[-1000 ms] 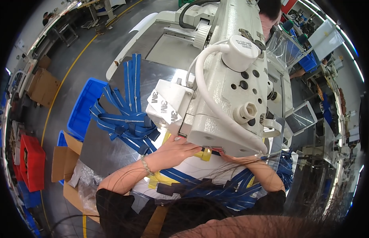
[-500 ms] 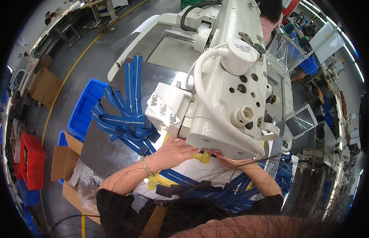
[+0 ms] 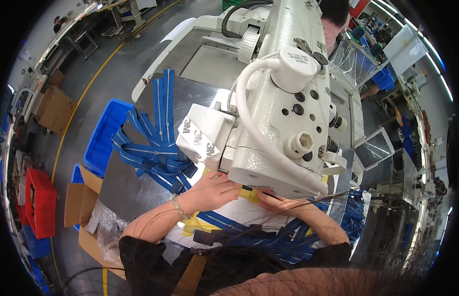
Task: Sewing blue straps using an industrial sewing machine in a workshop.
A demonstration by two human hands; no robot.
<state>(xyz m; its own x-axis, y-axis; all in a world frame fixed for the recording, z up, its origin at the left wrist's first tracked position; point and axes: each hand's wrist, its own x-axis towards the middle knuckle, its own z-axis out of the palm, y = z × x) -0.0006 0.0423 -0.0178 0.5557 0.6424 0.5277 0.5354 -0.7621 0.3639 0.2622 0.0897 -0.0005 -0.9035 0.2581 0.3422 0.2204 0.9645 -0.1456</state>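
In the head view, both my hands meet under the front of a white sewing machine head (image 3: 269, 148). My left hand (image 3: 215, 191), with a bracelet on the wrist, lies left of a yellow piece (image 3: 249, 193); its fingers are bent and pressed together, their tips partly hidden. On the other side of that piece, my right hand (image 3: 277, 203) has its thumb and fingers closed near its edge, partly under the machine. What either hand grips is hidden. A blue zipper strip (image 3: 222, 220) runs across the white work surface below my hands.
Blue zippers (image 3: 153, 150) are heaped on the metal table at left, with more zippers (image 3: 293, 246) across my lap side and at right. Left of the table are a blue bin (image 3: 103, 135), an open cardboard box (image 3: 81, 204) and a red crate (image 3: 40, 202). Another person (image 3: 333, 29) is behind the machine.
My left hand has drawn back slightly and its fingers are more bent. My right hand has shifted left, closer to the yellow piece. The zipper heap lies as before.
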